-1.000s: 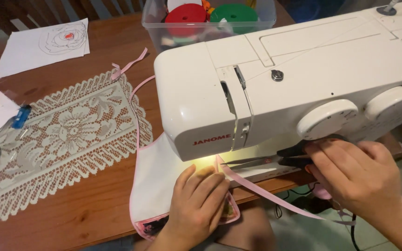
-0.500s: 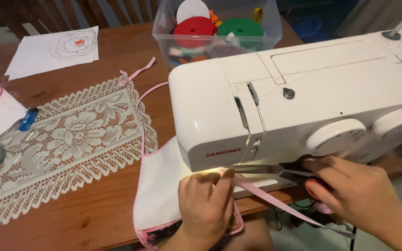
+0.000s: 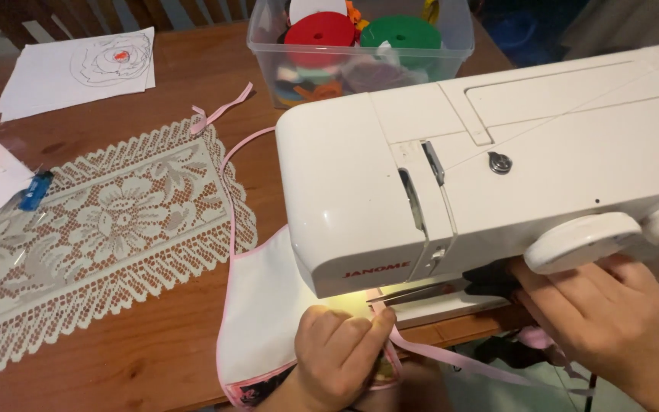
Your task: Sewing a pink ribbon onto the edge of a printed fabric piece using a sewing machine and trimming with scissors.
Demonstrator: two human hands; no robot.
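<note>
Pink ribbon [image 3: 451, 358] is pinched in the left hand [image 3: 341, 358] on the white cloth [image 3: 268, 313]. The right hand [image 3: 604, 320] grips scissors [image 3: 421, 292] under the sewing machine [image 3: 497, 175]. Ribbon looks partly sewn.

White sewing machine [image 3: 497, 168] at right; below it, at lower centre, white fabric [image 3: 265, 320] edged in pink, trailing a pink ribbon [image 3: 459, 360]. Cream lace mat [image 3: 108, 229] with a floral pattern on the brown wooden table [image 3: 192, 69] at left. Clear bin [image 3: 360, 46] at top centre holding a red spool [image 3: 319, 30] and a green spool [image 3: 400, 32].
</note>
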